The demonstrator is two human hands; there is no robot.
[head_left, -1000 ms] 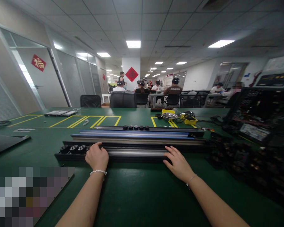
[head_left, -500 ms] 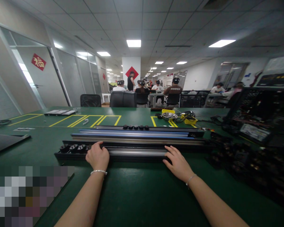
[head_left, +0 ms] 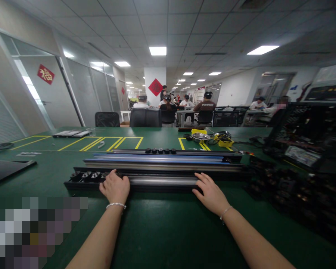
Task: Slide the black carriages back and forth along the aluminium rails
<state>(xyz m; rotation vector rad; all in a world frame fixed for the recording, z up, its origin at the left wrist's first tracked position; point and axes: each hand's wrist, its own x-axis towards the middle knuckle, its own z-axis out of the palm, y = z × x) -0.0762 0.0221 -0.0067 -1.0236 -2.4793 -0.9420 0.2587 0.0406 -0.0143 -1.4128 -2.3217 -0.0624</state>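
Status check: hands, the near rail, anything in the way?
Left hand curled on near rail, grip unclear. Right hand flat on it, fingers open. More rails close behind; dark parts pile off its right end.

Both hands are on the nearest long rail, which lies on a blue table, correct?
Not quite: the table is green, not blue, as the head view shows. The left hand and right hand are both on the nearest long rail.

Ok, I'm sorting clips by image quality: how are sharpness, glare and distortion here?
Head view: left hand, right hand and metal rail are sharp; ceiling lights blown white; dark equipment at right smeared; edges bowed; pixelated patch lower left.
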